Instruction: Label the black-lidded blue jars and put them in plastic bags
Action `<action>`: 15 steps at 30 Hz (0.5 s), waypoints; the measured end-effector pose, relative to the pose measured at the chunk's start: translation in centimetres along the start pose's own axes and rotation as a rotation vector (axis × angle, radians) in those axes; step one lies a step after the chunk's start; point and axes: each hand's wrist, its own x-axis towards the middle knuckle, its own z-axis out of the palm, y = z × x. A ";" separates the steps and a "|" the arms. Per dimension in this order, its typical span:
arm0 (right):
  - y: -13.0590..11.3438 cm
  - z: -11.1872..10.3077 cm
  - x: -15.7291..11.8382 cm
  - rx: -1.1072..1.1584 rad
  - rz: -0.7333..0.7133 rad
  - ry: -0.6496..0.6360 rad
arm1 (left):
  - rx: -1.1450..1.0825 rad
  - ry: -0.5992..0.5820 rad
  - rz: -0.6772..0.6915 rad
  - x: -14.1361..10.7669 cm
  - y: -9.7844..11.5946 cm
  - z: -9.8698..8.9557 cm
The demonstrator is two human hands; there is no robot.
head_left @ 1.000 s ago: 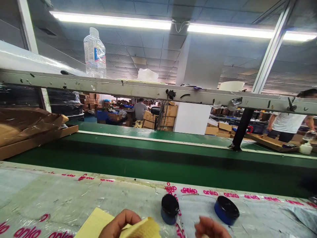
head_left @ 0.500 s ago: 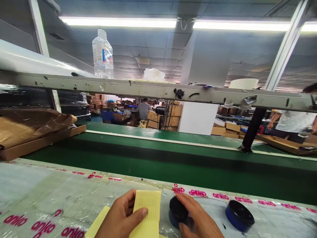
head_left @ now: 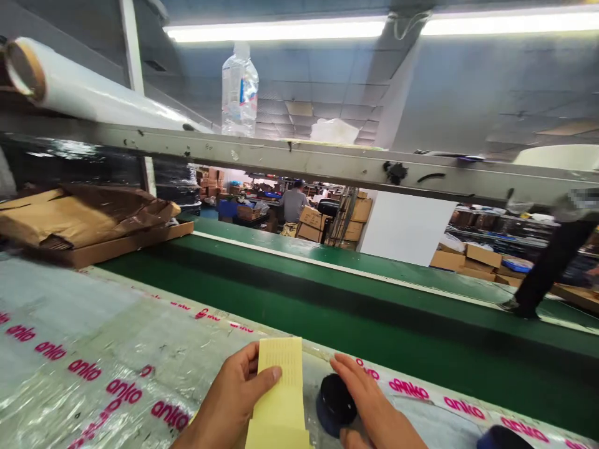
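Note:
Yellow printed paper (head_left: pixel 283 399) is pinched in my left hand (head_left: pixel 236 396), its thumb lying across the front face. To the right, my right hand (head_left: pixel 374 408) is beside a round black and dark blue piece (head_left: pixel 335 404), fingers spread along its right side; whether they press on it is unclear. A second dark blue round piece (head_left: pixel 503 438) shows at the bottom right, cut off by the frame's edge.
A plastic-covered table (head_left: pixel 140 349) with pink lettering borders a green conveyor belt (head_left: pixel 299 312). On the left lies a cardboard tray (head_left: pixel 135 244) holding brown wrapping. Overhead, a metal beam (head_left: pixel 327 163) carries a clear bottle (head_left: pixel 239 93). A person (head_left: pixel 294 202) is in the background.
The view has turned left, so the background and the second round piece have shifted right. More of the yellow paper's lower part shows. Both hands remain by the same things.

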 end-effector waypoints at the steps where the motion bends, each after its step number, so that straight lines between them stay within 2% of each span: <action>1: -0.3 0.6 0.0 -0.048 0.044 0.020 | 0.008 -0.009 0.009 -0.1 0.1 0.1; 4: -1.1 2.1 0.1 -0.223 0.214 0.151 | 0.026 -0.032 0.019 -0.5 0.2 0.4; 6: -1.0 2.6 0.4 -0.261 0.254 0.187 | 0.035 -0.048 0.018 -0.8 0.1 0.5; 8: -0.1 2.5 0.5 -0.177 0.205 0.139 | 0.036 -0.069 0.014 -1.0 0.1 0.6; 12: 1.8 2.0 0.3 0.045 0.007 0.012 | 0.032 -0.104 -0.008 -1.2 0.2 0.9; 14: 1.9 1.7 -0.1 0.085 -0.016 0.050 | 0.029 -0.108 -0.018 -1.3 0.3 1.1; 15: 1.8 1.6 -0.3 0.075 0.023 0.100 | 0.026 -0.111 -0.020 -1.4 0.3 1.1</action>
